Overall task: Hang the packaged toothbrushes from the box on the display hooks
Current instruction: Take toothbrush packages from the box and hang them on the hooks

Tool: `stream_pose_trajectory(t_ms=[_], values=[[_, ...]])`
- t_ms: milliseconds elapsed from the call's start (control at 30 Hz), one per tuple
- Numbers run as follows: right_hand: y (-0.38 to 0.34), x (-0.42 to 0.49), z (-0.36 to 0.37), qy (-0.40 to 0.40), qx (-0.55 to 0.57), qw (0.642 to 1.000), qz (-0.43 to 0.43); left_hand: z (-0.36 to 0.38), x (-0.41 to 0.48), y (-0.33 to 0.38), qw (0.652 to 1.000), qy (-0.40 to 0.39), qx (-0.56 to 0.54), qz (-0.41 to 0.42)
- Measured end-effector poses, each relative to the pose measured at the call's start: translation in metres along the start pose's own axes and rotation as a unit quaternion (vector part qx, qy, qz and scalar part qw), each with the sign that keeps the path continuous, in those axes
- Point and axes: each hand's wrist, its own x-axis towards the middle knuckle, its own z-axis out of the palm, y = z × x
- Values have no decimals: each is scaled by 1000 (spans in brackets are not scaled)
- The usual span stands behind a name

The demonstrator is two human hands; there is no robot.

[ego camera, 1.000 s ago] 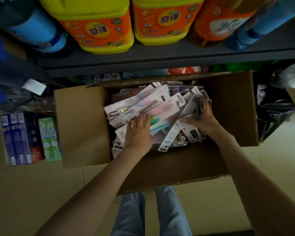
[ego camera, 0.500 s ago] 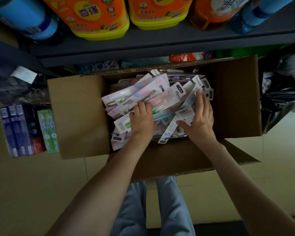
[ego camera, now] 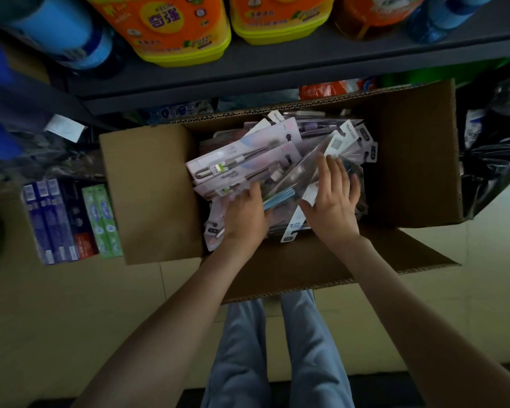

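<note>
The left hand (ego camera: 245,216) has dug under packaged toothbrushes (ego camera: 242,160); right hand (ego camera: 333,204) flat.

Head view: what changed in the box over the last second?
The right hand, which gripped packs at the pile's right edge, has let go and lies flat, fingers spread, on a clear pack. The left hand, earlier flat on top, now has its fingertips tucked under the pink packs; whether it grips is unclear. The box stays put, and no pack has been lifted out.
</note>
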Motion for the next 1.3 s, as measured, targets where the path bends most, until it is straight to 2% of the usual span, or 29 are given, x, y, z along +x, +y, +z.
stream_pose_trajectory(t_ms=[167, 367, 633, 767, 900, 1067, 1200, 1300], values=[[-8, -2, -16, 12, 85, 996, 35, -23, -21, 3, 993, -37, -110, -28], [-19, -7, -27, -68, 175, 980, 60, -37, -24, -11, 959, -74, -262, -77], [-26, -3, -21, -77, 166, 980, 74, -55, -15, -27, 938, -78, -324, -100], [-24, -1, -21, -67, 158, 978, 120, -64, -19, -32, 917, -73, -373, -119], [-27, 3, -25, -54, 199, 967, 151, -76, -27, -39, 910, -67, -392, -122], [-48, 10, -26, -62, 211, 971, 97, -87, -35, -44, 875, -111, -452, -131], [-57, 23, -27, -106, 256, 949, 149, -88, -33, -47, 854, -126, -485, -138], [-53, 27, -33, -38, 352, 914, 201, -86, -33, -47, 841, -127, -507, -140]])
